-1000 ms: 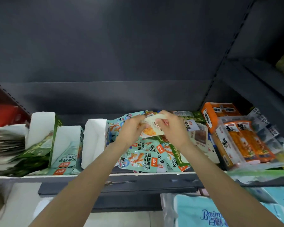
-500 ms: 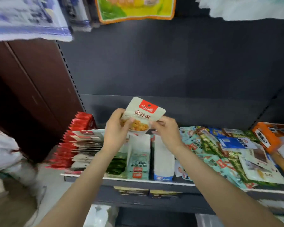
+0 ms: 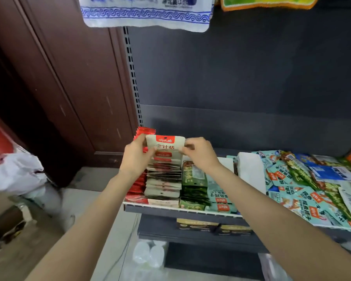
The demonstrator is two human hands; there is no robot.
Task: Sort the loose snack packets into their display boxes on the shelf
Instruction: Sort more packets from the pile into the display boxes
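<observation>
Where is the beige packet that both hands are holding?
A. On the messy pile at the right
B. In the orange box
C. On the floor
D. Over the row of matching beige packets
D: the left hand and right hand hold the beige packet upright at the back of the row of beige packets.

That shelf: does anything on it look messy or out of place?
Yes. At the shelf's right, teal and green loose packets lie heaped and overlapping at odd angles, while the left rows stand neatly filed.

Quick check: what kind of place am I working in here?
Most likely a small shop's snack aisle: a dark metal shelf, rows of packets in display boxes, and a loose pile of snack packets to its right.
</observation>
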